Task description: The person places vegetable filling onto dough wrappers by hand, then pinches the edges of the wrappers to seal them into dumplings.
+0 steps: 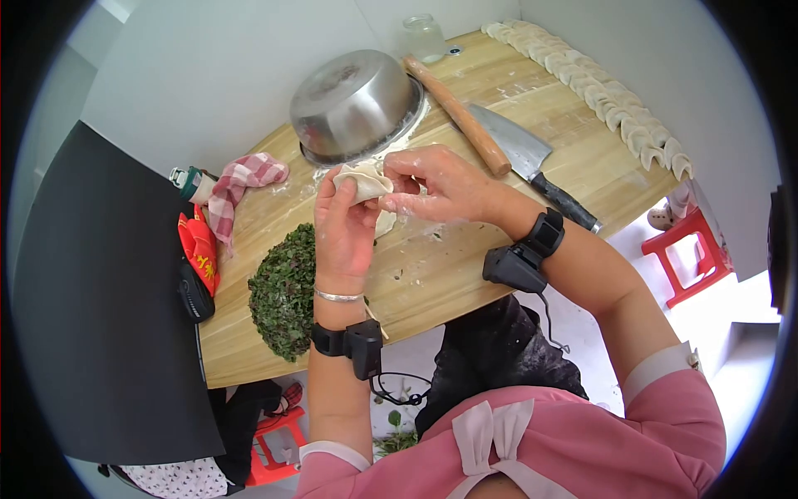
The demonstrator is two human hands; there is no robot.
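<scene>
Between the fingers and thumb of my left hand (pixel 341 224) is a pale folded dumpling (pixel 364 184), held above the wooden table. My right hand (pixel 445 185) is closed at the dumpling's right edge, its thumb and forefinger pinching there. Flour dusts the fingers of the right hand. Just below the dumpling, a piece of pale dough (pixel 386 223) shows partly behind my left hand. To the left of my left wrist lies a heap of chopped dark greens (pixel 283 291); its container, if any, is hidden.
An upturned steel bowl (pixel 353 108) stands at the back. Beside it lie a rolling pin (pixel 457 112) and a cleaver (pixel 511 140). Rows of dumplings (pixel 603 100) line the right edge. A glass jar (pixel 425 37), checked cloth (pixel 245 185) and red packet (pixel 198 248) sit around the table (pixel 432 279).
</scene>
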